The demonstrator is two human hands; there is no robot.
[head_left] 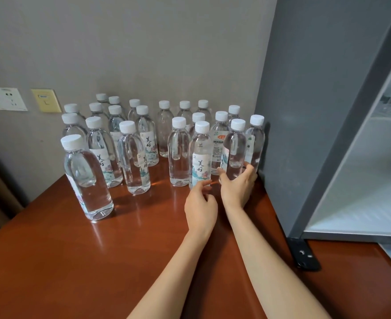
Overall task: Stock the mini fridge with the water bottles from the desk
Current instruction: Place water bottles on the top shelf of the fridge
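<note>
Head view: glossy brown desk (pixel 75 261) with water bottles (pixel 130 155), grey wall (pixel 144 42).

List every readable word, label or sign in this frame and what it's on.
"美好": label of front water bottle; several others alike.
Orange-logo label: print too small.
Held bottle in right hand: label turned away, unreadable.
Wall sockets, yellow plate: markings blurred.

Two brush-written characters, 美好, run down the label (pixel 201 166) of the bottle (pixel 200 143) at frame centre. The same pair stands on another label (pixel 149 141) left of centre (and, half turned away, on its neighbours). A back label (pixel 219 147) right of centre bears an orange logo and print too small to read.
</note>
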